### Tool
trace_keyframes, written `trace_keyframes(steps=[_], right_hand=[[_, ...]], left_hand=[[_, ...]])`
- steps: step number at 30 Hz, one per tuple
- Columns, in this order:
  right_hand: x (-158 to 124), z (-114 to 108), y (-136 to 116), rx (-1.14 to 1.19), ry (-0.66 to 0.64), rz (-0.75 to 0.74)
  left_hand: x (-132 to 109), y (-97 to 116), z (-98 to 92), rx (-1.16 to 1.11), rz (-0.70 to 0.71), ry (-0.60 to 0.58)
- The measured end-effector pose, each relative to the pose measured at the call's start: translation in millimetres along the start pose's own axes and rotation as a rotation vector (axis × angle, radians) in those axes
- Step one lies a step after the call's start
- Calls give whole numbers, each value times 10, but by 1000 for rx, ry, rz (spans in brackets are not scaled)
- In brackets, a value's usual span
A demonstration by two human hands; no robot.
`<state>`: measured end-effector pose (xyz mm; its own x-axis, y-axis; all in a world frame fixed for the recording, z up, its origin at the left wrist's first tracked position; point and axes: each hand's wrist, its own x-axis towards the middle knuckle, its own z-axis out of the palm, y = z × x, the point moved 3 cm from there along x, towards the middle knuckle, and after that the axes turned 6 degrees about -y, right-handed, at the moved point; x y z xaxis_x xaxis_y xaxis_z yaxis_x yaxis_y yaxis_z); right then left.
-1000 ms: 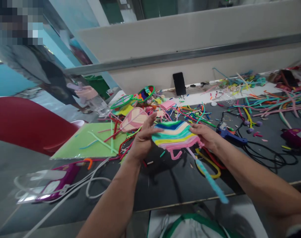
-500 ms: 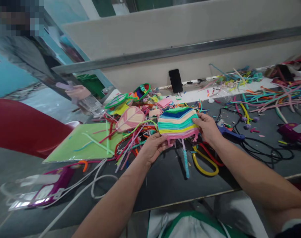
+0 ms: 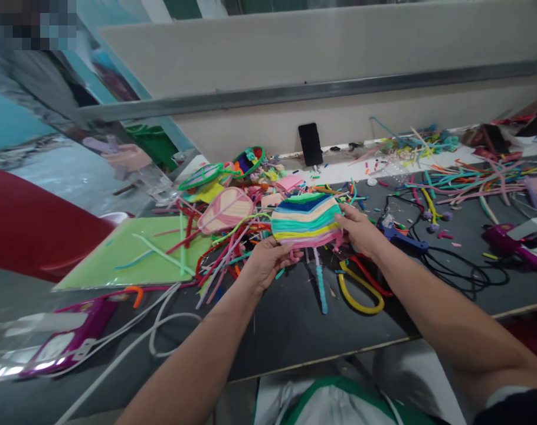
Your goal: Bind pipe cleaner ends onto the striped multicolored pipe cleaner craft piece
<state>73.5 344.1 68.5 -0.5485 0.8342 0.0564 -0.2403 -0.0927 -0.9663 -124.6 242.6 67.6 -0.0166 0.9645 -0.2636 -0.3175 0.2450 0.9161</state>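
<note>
Both my hands hold up a striped patch made of pipe cleaners (image 3: pixel 305 219), banded green, blue, cream, teal, yellow and pink. My left hand (image 3: pixel 265 262) pinches its lower left edge. My right hand (image 3: pixel 360 230) grips its right edge. A light blue pipe cleaner (image 3: pixel 320 282) hangs loose from the patch's bottom over the dark table (image 3: pixel 286 330). Short pink ends stick out beside it.
A heap of coloured pipe cleaners (image 3: pixel 233 248) lies behind my left hand, with a pink oval piece (image 3: pixel 224 211) and a green sheet (image 3: pixel 131 254). A yellow loop (image 3: pixel 359 294) and a blue glue gun (image 3: pixel 396 235) lie near my right hand. A phone (image 3: pixel 310 144) leans on the wall. A purple glue gun (image 3: pixel 69 336) sits at the left.
My left hand has shifted from the patch's top left edge down to its lower left edge. The patch has swung upright and further from me, its blue tail now hanging straight down.
</note>
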Motion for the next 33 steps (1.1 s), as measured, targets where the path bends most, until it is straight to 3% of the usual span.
trace_keyframes(steps=[5, 8, 13, 33], right_hand=[[-72, 55, -56, -24, -261, 124], [-72, 53, -84, 0, -321, 95], [-31, 19, -73, -10, -272, 54], [-20, -22, -56, 169, -184, 148]], left_hand=[[24, 12, -73, 21, 59, 12], [25, 22, -89, 9, 70, -41], [20, 38, -60, -34, 92, -126], [51, -13, -57, 24, 112, -114]])
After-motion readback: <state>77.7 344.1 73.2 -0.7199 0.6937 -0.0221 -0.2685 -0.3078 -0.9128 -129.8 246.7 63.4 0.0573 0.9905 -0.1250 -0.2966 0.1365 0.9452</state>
